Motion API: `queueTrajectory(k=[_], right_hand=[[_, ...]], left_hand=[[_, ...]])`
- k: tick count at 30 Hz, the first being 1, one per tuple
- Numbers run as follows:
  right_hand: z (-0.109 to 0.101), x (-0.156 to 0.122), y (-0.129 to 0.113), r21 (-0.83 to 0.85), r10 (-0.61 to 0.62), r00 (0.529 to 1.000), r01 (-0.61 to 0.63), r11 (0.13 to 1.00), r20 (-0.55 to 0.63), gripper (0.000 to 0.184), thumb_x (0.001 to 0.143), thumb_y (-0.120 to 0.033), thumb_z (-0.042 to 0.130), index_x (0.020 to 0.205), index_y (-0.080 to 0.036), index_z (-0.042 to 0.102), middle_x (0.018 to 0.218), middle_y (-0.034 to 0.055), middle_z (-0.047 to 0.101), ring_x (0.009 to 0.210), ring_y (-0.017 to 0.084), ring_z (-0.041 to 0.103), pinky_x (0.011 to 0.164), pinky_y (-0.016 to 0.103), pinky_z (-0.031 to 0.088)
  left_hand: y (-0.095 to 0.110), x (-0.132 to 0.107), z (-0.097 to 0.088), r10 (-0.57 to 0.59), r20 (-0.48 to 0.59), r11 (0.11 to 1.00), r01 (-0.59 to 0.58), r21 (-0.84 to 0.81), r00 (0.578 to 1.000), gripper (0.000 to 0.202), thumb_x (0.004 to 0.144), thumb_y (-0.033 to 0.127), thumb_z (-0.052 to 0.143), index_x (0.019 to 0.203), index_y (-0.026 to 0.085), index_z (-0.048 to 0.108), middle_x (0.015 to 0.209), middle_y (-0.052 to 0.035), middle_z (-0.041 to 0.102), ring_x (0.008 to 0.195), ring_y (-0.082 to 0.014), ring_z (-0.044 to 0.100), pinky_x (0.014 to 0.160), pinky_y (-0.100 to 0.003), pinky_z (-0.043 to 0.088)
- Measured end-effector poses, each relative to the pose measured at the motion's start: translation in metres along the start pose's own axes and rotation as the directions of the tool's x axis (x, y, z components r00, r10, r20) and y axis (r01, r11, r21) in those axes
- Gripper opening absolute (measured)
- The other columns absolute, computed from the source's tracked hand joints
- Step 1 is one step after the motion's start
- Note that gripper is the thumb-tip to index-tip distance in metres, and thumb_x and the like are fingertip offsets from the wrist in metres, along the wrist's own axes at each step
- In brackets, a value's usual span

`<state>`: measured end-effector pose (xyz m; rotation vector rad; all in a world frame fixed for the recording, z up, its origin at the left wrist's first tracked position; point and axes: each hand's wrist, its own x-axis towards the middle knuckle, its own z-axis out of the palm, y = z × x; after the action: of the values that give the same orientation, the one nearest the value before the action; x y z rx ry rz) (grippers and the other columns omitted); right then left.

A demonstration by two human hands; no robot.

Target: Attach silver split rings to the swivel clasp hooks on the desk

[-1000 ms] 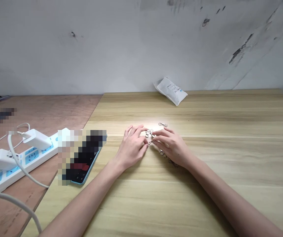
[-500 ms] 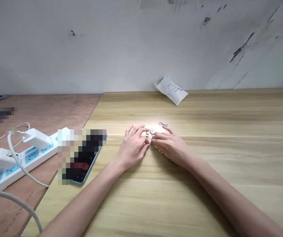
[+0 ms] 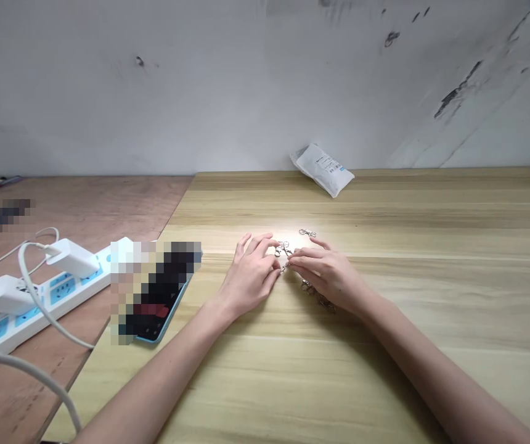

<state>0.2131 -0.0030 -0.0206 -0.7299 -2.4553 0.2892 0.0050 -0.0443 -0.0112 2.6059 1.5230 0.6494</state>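
My left hand [image 3: 249, 273] and my right hand [image 3: 328, 274] rest on the light wooden table [image 3: 385, 345], fingertips meeting at a small cluster of silver metal clasps [image 3: 283, 250]. Both hands pinch at these small clasps; the thumbs and forefingers are pressed together on them. One more silver clasp [image 3: 306, 232] lies loose just beyond my right hand. Several other small metal pieces [image 3: 313, 290] lie partly hidden under my right palm.
A white plastic packet [image 3: 323, 169] lies at the table's far edge against the wall. A phone with a blue case [image 3: 156, 320] sits at the left edge. On the reddish board to the left, a white power strip [image 3: 38, 296] carries chargers and cables.
The hands have hardly moved; fingers shifted slightly on the clasps. The view drifted a little to the left, so everything sits slightly further right.
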Motion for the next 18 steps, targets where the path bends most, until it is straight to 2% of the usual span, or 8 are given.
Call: queueTrajectory(k=[14,18], right_hand=[[-0.0023,0.0022,-0.0028,-0.053,-0.003,0.998,0.006,0.999,0.057,0.027,0.099,-0.017,0.043,0.096,-0.023,0.069,0.095,0.0023,0.074,0.085,0.014,0.069,0.111,0.048,0.028],[-0.003,0.0025,-0.0032,-0.091,-0.036,0.998,0.042,0.995,0.06,0.026,0.098,-0.016,0.044,0.097,-0.023,0.069,0.092,0.002,0.074,0.083,0.014,0.07,0.112,0.05,0.027]], left_hand=[[0.0016,0.0003,-0.0019,0.005,-0.009,1.0,-0.006,-0.014,1.0,0.014,0.09,0.019,0.052,0.081,0.02,0.063,0.126,-0.0063,0.06,0.134,-0.0251,0.041,0.116,-0.054,0.021],[0.0014,-0.0002,-0.0019,0.0,-0.007,1.0,0.0,-0.021,1.0,0.014,0.09,0.02,0.052,0.081,0.02,0.062,0.125,-0.0061,0.06,0.134,-0.0249,0.042,0.116,-0.054,0.021]])
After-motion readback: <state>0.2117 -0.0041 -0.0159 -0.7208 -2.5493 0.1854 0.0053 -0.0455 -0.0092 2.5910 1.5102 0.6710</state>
